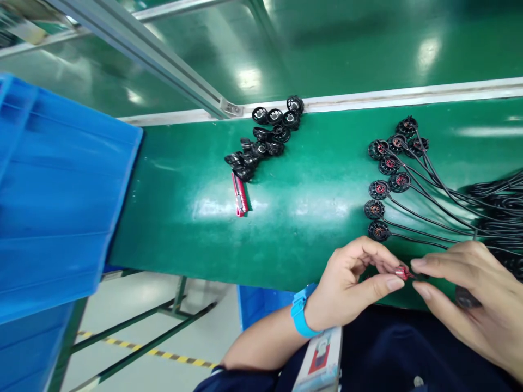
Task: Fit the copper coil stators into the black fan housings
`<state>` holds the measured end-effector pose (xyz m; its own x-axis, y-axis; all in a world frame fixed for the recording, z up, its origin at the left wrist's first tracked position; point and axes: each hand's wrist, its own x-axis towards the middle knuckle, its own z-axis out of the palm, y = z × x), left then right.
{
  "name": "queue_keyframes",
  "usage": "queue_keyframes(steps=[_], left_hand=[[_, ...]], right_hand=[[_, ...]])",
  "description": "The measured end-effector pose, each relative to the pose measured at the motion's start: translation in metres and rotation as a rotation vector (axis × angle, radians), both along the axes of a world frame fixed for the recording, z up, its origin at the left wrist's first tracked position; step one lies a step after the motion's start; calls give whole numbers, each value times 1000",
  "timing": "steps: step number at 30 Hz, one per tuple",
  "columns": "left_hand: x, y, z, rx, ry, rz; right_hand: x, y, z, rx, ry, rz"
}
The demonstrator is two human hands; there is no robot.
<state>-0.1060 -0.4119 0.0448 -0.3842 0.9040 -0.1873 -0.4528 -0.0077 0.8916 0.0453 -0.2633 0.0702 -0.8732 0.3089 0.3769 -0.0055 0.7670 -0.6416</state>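
My left hand [351, 280], with a blue band at its wrist, pinches a small red part [401, 272] between thumb and fingers. Thin dark wire runs from this part toward my right hand [474, 283]. The right thumb and index finger close around a black cable [420, 276], and a dark rounded piece [467, 297] shows against the palm. Just beyond my hands lie several round black housings [379, 230] with red or copper-coloured spoked centres, each on a black cable. What sits under the left fingers is partly hidden.
Bundled black cables [502, 212] lie at the right. Farther left on the green table [310, 234] are several black round parts [261, 148] and a red utility knife [240, 196]. A blue crate [61, 190] stands at the left; a metal post [163, 60] rises behind.
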Motion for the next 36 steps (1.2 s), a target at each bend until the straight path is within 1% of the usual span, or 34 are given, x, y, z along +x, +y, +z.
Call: queue_keyframes(steps=[4, 9, 14, 16, 19, 21, 24, 31, 36], left_hand=[[-1, -1, 0, 13, 12, 11], [-1, -1, -1, 38, 25, 22], [-2, -1, 1, 64, -36, 22], [-2, 0, 2, 62, -106, 6], [0, 2, 4, 30, -280, -9], [1, 3, 5, 10, -395, -15], [4, 5, 7, -22, -515, -22], [4, 11, 15, -75, -684, -4], [3, 17, 14, -116, -768, 3]], right_hand=[[1, -2, 0, -19, -3, 21], [2, -5, -4, -44, -15, 0], [-1, -5, -6, 37, -11, 10], [-2, -4, -4, 66, 28, 11], [-3, -4, -2, 100, 60, -8], [-1, -4, -4, 117, 65, -12], [1, -4, -8, 142, 76, -3], [7, -4, -14, 204, 79, -8], [5, -4, -15, 192, 88, -17]])
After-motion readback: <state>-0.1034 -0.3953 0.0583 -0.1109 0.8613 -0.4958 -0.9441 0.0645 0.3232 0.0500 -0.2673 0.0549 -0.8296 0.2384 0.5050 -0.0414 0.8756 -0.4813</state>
